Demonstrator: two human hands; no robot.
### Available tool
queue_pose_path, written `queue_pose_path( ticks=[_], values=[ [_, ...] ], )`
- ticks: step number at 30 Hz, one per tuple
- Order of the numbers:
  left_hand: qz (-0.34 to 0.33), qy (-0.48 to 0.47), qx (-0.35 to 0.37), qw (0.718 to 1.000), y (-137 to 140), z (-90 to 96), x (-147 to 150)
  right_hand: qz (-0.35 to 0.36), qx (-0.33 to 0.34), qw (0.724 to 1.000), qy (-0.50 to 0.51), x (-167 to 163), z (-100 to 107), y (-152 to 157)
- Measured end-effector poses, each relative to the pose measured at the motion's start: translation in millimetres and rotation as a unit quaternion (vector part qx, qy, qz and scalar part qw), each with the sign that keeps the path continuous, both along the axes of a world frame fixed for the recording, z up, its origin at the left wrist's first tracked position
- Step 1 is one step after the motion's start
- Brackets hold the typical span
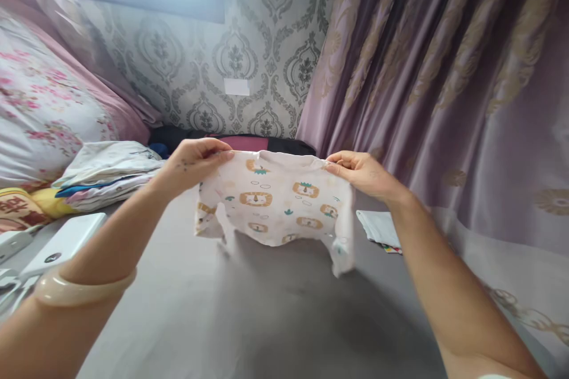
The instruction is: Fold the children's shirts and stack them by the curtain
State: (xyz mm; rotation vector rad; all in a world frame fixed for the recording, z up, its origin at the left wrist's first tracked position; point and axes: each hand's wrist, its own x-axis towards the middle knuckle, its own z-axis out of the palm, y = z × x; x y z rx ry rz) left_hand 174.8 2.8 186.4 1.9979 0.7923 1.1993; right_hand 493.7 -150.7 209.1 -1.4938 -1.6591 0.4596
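Observation:
A small white long-sleeved baby shirt [278,207], printed with tan lion faces and green leaves, hangs spread out in the air above a grey bed sheet. My left hand [195,163] pinches its left shoulder between thumb and fingers. At the opposite shoulder, my right hand [362,172] grips the cloth the same way. The neckline lies between both hands, and the two sleeves dangle at the sides. A pale bangle [84,293] circles my left wrist.
Folded clothes [111,172] are stacked at the left beside a floral pillow [53,106]. A white box-shaped device [66,246] and a power strip [15,246] lie nearer. Folded white cloth [380,228] rests at right, by a purple curtain [422,71]. The grey sheet [178,314] spreads below.

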Motion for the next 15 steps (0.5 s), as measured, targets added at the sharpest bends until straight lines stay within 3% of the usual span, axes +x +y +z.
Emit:
queue_pose_path(
  ticks=[4,7,9,12,15],
  values=[
    [-0.041,0.035,-0.036,0.998,17.0,29.0,-7.6,0.04,-0.059,0.997,0.019,4.7,23.9,-7.4],
    [-0.081,0.13,-0.041,0.987,38.5,35.1,-1.9,0.018,-0.066,0.998,-0.002,8.5,22.6,3.0],
    [-0.07,0.195,0.006,0.978,46.9,37.5,4.1,-0.012,-0.049,0.997,-0.055,10.6,20.6,11.8],
    [0.016,0.164,0.181,0.97,39.2,44.5,11.9,-0.064,0.043,0.987,-0.139,8.8,26.0,18.6],
    [0.154,-0.06,0.324,0.932,19.0,49.4,18.9,-0.138,0.238,0.95,-0.146,0.0,32.9,22.9]
  ],
)
